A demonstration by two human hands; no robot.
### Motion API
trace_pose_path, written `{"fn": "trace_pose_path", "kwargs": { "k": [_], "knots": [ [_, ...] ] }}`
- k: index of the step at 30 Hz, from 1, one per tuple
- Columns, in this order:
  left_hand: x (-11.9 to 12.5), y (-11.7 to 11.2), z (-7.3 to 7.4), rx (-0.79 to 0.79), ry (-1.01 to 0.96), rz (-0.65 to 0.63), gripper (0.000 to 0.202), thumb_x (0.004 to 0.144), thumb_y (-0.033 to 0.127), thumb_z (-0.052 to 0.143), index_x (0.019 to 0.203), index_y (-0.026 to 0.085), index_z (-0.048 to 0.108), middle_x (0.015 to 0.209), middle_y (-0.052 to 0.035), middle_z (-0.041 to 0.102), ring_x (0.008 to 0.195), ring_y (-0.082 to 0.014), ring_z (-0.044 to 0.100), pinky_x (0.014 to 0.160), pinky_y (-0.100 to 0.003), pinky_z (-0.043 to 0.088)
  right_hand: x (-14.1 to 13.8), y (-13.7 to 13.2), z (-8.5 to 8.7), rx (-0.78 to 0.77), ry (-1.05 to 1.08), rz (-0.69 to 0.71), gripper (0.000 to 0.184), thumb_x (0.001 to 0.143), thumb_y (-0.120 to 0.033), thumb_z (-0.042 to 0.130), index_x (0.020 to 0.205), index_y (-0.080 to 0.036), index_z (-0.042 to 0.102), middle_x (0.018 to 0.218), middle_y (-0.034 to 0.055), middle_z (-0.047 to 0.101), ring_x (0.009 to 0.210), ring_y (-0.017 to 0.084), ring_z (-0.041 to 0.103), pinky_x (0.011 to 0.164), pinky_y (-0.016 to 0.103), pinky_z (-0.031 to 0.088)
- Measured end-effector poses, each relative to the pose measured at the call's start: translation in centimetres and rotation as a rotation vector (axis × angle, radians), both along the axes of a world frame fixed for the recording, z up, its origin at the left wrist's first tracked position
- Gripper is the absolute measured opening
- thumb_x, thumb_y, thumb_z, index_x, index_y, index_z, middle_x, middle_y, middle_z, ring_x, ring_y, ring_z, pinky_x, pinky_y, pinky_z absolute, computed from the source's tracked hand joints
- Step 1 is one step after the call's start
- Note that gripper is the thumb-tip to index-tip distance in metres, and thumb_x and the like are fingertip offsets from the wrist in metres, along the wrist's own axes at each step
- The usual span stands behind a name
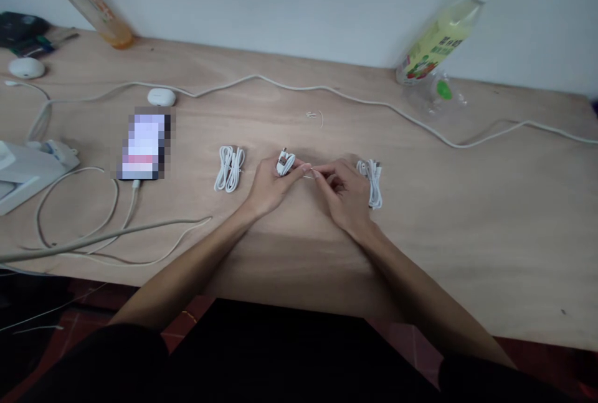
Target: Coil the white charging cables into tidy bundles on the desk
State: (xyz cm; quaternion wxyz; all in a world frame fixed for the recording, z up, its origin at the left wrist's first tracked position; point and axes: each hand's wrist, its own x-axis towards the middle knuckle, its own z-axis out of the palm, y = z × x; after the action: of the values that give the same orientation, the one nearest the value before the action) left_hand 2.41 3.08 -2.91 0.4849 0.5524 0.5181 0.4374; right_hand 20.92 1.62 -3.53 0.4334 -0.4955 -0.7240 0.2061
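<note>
My left hand (273,186) is closed around a small coiled white USB cable (286,162), whose metal plug sticks up over the fingers. Thumb and fingertips of my right hand (344,188) pinch a thin white tie (307,176), and the left fingertips meet them there. Most of the held coil is hidden by the left hand. One looped white cable bundle (229,169) lies to the left of my hands. A second white cable bundle (374,184) lies just right of my right hand, partly covered by it.
Loose thin white ties (312,115) lie beyond my hands. At the left are a phone (142,146) on a charging cable, a white earbud case (161,97) and a white power strip (28,169). A long white cord (299,88) crosses the table before a yellow-green bottle (434,42).
</note>
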Motion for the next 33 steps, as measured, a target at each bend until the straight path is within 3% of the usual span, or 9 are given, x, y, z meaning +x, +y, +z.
{"fn": "trace_pose_path", "kwargs": {
  "k": [5, 9, 13, 17, 23, 30, 33],
  "knots": [
    [0.0, -0.1, 0.0, 0.009, 0.003, -0.002, 0.020, 0.090, 0.039, 0.080, 0.081, 0.021, 0.080, 0.081, -0.0024, 0.079, 0.083, -0.0219, 0.072, 0.078, -0.034, 0.056, -0.2, -0.1, -0.1, -0.052, 0.072, -0.037, 0.020, 0.104, -0.034, 0.069, 0.087, -0.025, 0.074, 0.080, 0.0003, 0.072, 0.064, 0.016, 0.061, 0.061, 0.032, 0.051],
    [0.0, -0.2, -0.2, 0.016, -0.012, 0.002, 0.019, 0.091, 0.038, 0.080, 0.083, 0.020, 0.081, 0.083, -0.0030, 0.080, 0.083, -0.0220, 0.072, 0.079, -0.035, 0.056, -0.5, 0.1, -0.3, -0.231, 0.194, -0.047, 0.024, 0.100, -0.040, 0.072, 0.084, -0.023, 0.073, 0.075, 0.0003, 0.071, 0.062, 0.016, 0.060, 0.058, 0.030, 0.049],
    [0.0, -0.1, -0.3, 0.004, -0.042, 0.001, 0.024, 0.089, 0.043, 0.082, 0.082, 0.019, 0.082, 0.082, -0.0037, 0.080, 0.082, -0.0221, 0.072, 0.079, -0.034, 0.056, -0.4, 0.6, 0.0, -0.414, 0.334, 0.027, 0.031, 0.094, -0.048, 0.074, 0.080, -0.021, 0.072, 0.067, -0.0021, 0.064, 0.057, 0.013, 0.054, 0.055, 0.028, 0.045],
    [0.0, 0.0, 0.0, -0.019, -0.081, -0.008, 0.032, 0.084, 0.050, 0.086, 0.079, 0.018, 0.082, 0.076, -0.0035, 0.077, 0.078, -0.0211, 0.070, 0.073, -0.032, 0.055, -0.3, 0.8, 0.6, -0.506, 0.397, 0.055, 0.034, 0.089, -0.051, 0.079, 0.077, -0.020, 0.072, 0.066, -0.0031, 0.062, 0.054, 0.011, 0.047, 0.051, 0.026, 0.039],
    [0.2, -0.1, 0.7, -0.064, -0.128, 0.016, 0.031, 0.082, 0.049, 0.088, 0.077, 0.019, 0.081, 0.068, -0.0026, 0.072, 0.074, -0.0204, 0.068, 0.066, -0.030, 0.051, -0.5, 0.6, 0.8, -0.505, 0.432, 0.029, 0.036, 0.087, -0.055, 0.079, 0.077, -0.021, 0.072, 0.064, -0.0033, 0.062, 0.049, 0.010, 0.044, 0.045, 0.025, 0.035],
    [0.4, -0.1, 0.3, -0.071, -0.150, 0.110, 0.022, 0.083, 0.040, 0.086, 0.083, 0.018, 0.082, 0.077, -0.0041, 0.077, 0.082, -0.0213, 0.071, 0.068, -0.029, 0.052, -0.7, 0.6, 0.6, -0.502, 0.411, 0.012, 0.036, 0.088, -0.056, 0.076, 0.078, -0.022, 0.070, 0.064, -0.0038, 0.061, 0.047, 0.010, 0.044, 0.044, 0.025, 0.035],
    [0.4, -0.1, 0.3, -0.066, -0.151, 0.134, 0.019, 0.087, 0.038, 0.084, 0.087, 0.018, 0.083, 0.084, -0.0052, 0.080, 0.087, -0.0219, 0.073, 0.071, -0.029, 0.053, -0.7, 0.4, 0.4, -0.459, 0.364, -0.060, 0.035, 0.090, -0.055, 0.072, 0.078, -0.022, 0.068, 0.062, -0.0045, 0.060, 0.049, 0.012, 0.049, 0.048, 0.026, 0.038]
  ]
}}
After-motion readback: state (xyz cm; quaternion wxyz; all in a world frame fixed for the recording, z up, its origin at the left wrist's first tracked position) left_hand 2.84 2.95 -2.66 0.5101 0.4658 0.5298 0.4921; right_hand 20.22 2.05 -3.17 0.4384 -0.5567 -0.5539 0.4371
